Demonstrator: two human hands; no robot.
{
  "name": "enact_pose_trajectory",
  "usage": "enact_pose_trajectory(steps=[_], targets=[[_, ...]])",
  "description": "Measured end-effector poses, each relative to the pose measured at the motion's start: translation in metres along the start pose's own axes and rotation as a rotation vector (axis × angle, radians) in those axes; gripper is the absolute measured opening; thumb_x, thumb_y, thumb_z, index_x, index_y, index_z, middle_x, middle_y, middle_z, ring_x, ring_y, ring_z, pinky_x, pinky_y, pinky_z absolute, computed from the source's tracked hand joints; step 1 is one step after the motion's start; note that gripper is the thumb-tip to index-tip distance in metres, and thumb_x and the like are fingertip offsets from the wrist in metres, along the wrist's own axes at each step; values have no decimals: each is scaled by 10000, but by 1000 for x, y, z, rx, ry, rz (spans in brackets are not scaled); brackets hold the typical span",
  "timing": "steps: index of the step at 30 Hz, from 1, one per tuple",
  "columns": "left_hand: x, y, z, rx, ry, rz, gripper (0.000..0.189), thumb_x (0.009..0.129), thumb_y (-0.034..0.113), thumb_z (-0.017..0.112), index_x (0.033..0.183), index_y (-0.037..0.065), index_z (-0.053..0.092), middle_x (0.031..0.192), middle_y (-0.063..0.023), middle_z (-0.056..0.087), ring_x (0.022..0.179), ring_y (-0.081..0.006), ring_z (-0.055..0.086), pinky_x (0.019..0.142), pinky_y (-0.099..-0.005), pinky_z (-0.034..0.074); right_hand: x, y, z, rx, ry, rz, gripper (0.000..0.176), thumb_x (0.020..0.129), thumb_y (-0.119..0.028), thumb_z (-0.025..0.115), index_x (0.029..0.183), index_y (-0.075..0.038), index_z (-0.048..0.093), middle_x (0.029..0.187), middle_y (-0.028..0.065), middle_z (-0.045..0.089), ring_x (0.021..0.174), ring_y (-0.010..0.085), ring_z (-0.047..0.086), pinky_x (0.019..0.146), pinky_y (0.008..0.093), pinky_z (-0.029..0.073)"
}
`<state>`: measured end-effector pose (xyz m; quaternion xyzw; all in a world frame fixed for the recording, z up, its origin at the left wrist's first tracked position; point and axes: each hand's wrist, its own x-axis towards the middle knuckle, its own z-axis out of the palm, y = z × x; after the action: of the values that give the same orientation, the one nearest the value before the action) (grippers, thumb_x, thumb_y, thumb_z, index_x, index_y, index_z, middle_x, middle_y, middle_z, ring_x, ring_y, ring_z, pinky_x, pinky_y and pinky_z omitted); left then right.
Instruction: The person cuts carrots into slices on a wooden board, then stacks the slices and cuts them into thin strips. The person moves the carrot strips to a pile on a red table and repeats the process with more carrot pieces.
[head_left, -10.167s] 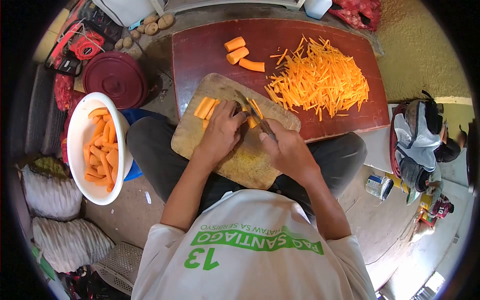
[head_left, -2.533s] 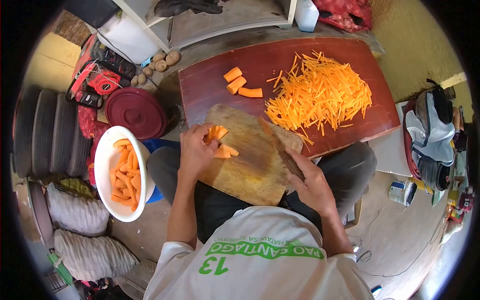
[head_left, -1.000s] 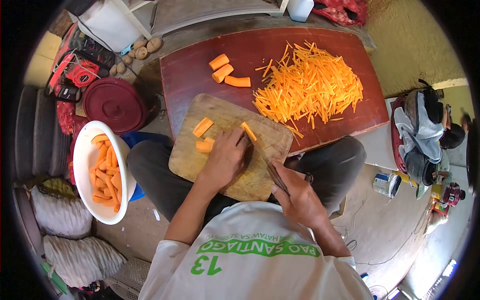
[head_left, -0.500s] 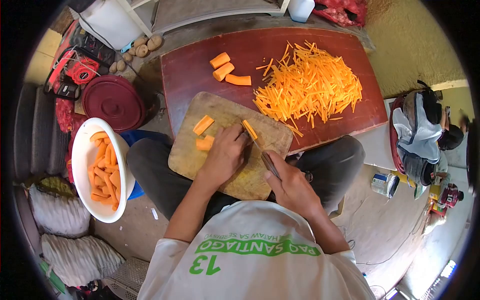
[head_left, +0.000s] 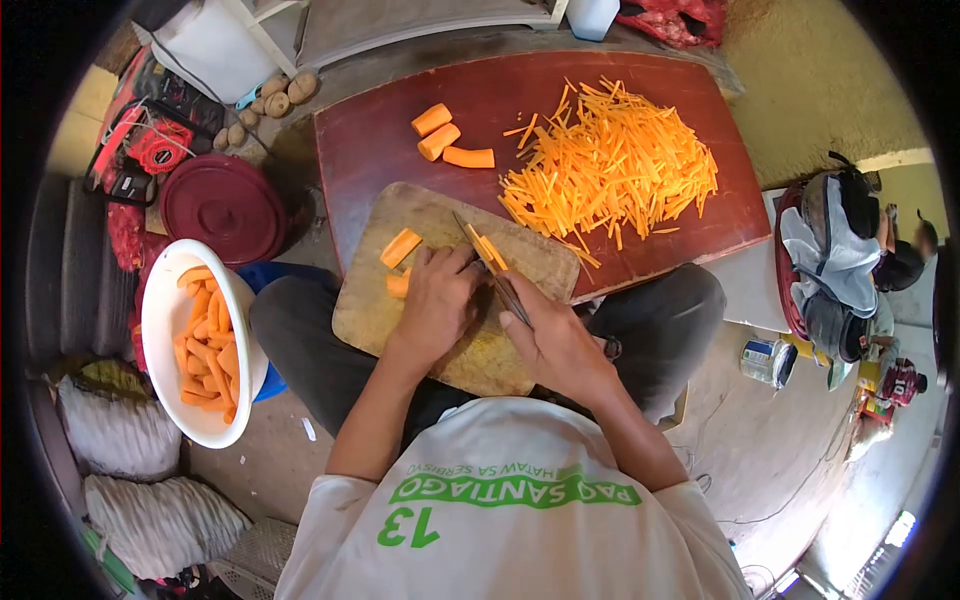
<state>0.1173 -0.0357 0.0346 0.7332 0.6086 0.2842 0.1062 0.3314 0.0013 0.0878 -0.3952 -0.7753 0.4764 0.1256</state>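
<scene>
My right hand (head_left: pixel 548 335) is wrapped round the handle of a knife (head_left: pixel 466 232), its blade angled away over a worn wooden cutting board (head_left: pixel 385 215). Freshly cut carrot slices (head_left: pixel 488 252) lie against the blade's right side. Left of the blade, my left hand (head_left: pixel 437 300) is closed, fingers curled down onto the board; what lies under the fingertips is hidden. Beside that hand are a carrot chunk (head_left: pixel 401 247) and another carrot piece (head_left: pixel 398 285), partly covered by the fingers. The board spans my lap and the edge of a red-brown table (head_left: pixel 370 130).
A heap of carrot strips (head_left: pixel 615 165) and several carrot chunks (head_left: pixel 437 141) lie on the table. At left, a white basin (head_left: pixel 160 400) holds peeled carrots, near a dark red lidded bucket (head_left: pixel 222 208). A jar (head_left: pixel 768 362) stands on the floor at right.
The knife has shifted left and turned more upright, close to my left fingers. Carrot slices now stand off its right side. My left hand stays on the board.
</scene>
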Motion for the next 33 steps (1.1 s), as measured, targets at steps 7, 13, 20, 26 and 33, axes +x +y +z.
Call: enact_pose_trajectory(steps=[7, 13, 20, 26, 33], targets=[[-6, -2, -1, 34, -26, -2, 305, 766, 67, 795, 1068, 28, 796, 1101, -136, 667, 1041, -325, 638, 932, -457, 452, -29, -1, -7, 3, -19, -9, 537, 1096, -179, 620, 1549, 62, 463, 1290, 385, 684, 1165, 584, 675, 982, 569, 556], [-3, -2, -3, 90, -14, 16, 294, 768, 72, 785, 1059, 33, 798, 1086, -131, 653, 1041, -329, 624, 926, -459, 451, 4, 5, 1, 43, 46, -116, 521, 1089, -178, 643, 1529, 59, 495, 1225, 367, 708, 1126, 552, 711, 957, 555, 560], [-8, -4, 0, 92, 1, -30, 278, 745, 58, 779, 1021, 23, 775, 1100, -146, 638, 1048, -348, 611, 952, -472, 452, -21, 6, 0, 24, 42, -66, 495, 1088, -154, 638, 1530, 30, 509, 1191, 366, 703, 1139, 567, 691, 921, 551, 565], [-7, -4, 0, 61, 49, -11, 262, 720, 64, 787, 975, 21, 745, 1066, -155, 637, 1049, -357, 608, 958, -477, 451, -4, 4, -1, 86, 22, -96, 521, 1087, -143, 648, 1542, 61, 498, 1210, 368, 714, 1140, 546, 714, 932, 531, 575], [-8, -3, 0, 71, 22, -13, 263, 720, 66, 793, 976, 23, 746, 1080, -149, 648, 1042, -352, 607, 945, -474, 449, -4, 4, 6, 9, 60, -123, 506, 1080, -124, 649, 1530, 66, 516, 1225, 376, 709, 1169, 538, 718, 957, 514, 580]])
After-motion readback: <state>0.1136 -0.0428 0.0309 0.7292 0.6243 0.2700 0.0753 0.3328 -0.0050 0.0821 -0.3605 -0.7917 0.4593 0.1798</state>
